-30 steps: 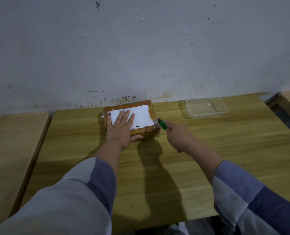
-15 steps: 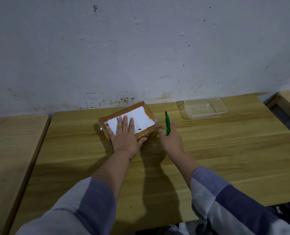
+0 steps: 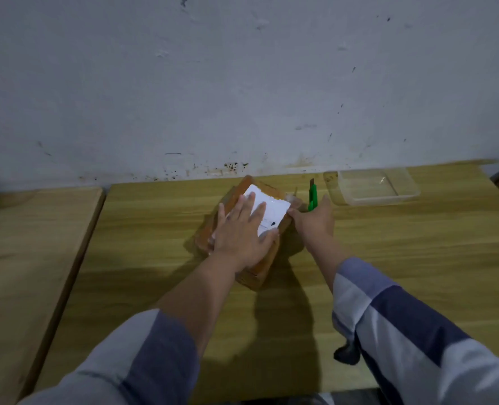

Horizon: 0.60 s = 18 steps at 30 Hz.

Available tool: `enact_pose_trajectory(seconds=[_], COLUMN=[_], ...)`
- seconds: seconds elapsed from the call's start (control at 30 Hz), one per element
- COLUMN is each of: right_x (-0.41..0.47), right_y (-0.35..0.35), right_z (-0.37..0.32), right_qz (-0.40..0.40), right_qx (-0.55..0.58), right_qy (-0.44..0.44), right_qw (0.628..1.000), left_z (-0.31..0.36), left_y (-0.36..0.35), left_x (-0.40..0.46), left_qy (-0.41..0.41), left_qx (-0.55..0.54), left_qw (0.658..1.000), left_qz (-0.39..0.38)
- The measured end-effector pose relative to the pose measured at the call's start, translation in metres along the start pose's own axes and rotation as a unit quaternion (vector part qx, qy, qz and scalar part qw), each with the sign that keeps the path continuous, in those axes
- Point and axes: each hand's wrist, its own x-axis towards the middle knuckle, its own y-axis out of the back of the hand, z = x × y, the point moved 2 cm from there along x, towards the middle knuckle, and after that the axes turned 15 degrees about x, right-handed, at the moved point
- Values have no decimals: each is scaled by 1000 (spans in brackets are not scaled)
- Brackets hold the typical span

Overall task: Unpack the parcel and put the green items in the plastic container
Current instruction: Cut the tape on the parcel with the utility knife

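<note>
On the wooden table, left hand spread flat, hiding much of the taped parcel, right hand gripping a green utility knife, clear plastic container beyond, label print unreadable.

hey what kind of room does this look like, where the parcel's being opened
Probably a plain workroom or classroom-like space, though that's a guess. Bare wooden tables stand side by side against a scuffed, stained white wall, with only the parcel, a green cutter and a clear plastic container out.
</note>
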Motion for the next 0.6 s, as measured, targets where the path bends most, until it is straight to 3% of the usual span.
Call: enact_pose_trajectory(seconds=[0.13, 0.33, 0.6], right_x=[20, 26, 0], right_y=[2, 22, 60], right_z=[-8, -3, 11], right_qz=[-46, -66, -162], right_qx=[-25, -17, 42], right_qy=[41, 94, 55], right_qw=[998, 993, 984], left_z=[1, 14, 21], left_y=[-9, -14, -11], left_x=[9, 20, 30], left_qy=[-81, -21, 6], left_qx=[32, 36, 31], left_qw=[996, 998, 999], left_qz=[-4, 36, 37])
